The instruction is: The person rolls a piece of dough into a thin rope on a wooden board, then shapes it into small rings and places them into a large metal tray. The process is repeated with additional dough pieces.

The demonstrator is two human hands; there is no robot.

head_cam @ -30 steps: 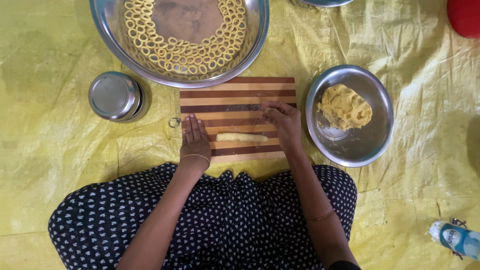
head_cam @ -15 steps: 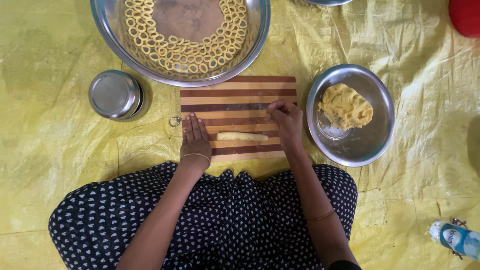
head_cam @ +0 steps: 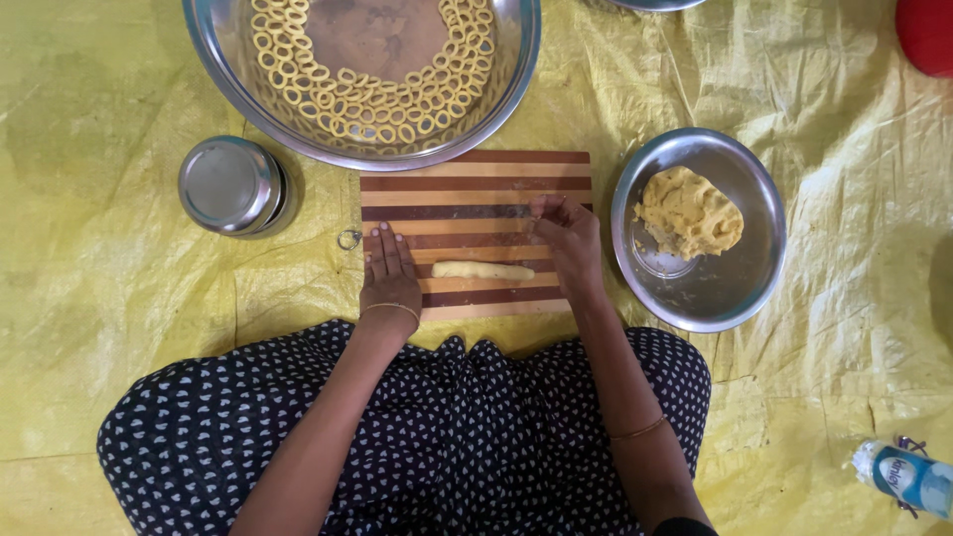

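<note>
Steel lidded tin (head_cam: 230,186) at left, left hand (head_cam: 389,277) flat on striped cutting board (head_cam: 476,184), fingers pressed together, 1 dough roll (head_cam: 482,270) at centre (lying between both hands), right hand (head_cam: 564,238) fingertips pinched together, what they hold unclear, steel bowl (head_cam: 740,298) of dough at right.

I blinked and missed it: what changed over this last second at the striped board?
The right hand drew up and back off the dough roll, fingertips pinched together. The left hand stayed flat on the cutting board; roll, ring-filled bowl and dough bowl unmoved.
</note>
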